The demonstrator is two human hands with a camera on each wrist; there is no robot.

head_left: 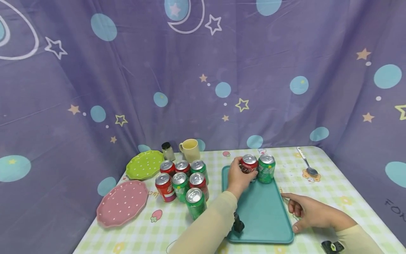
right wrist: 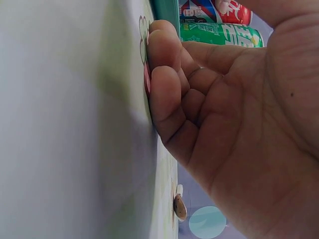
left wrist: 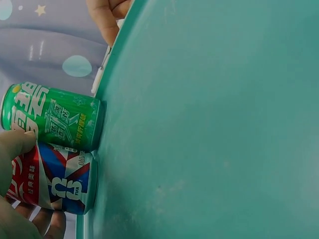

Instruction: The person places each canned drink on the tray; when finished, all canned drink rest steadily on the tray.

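My left hand (head_left: 238,178) grips a red cola can (head_left: 249,162) at the far end of a teal tray (head_left: 263,215). In the left wrist view the cola can (left wrist: 52,177), with blue and white markings, stands right beside a green Sprite can (left wrist: 62,117). That Sprite can (head_left: 266,170) sits in the tray's far right corner. Along the tray's right side is my right hand (head_left: 314,211), index finger and thumb at the rim. Its other fingers (right wrist: 166,94) are loosely curled over the tablecloth in the right wrist view.
Left of the tray stands a cluster of several red and green cans (head_left: 180,181). Beyond are a pink plate (head_left: 123,204), a green plate (head_left: 145,165), a black-lidded jar (head_left: 168,151) and a yellow mug (head_left: 191,151). A spoon (head_left: 311,171) lies at the right; a curtain (head_left: 203,123) hangs behind.
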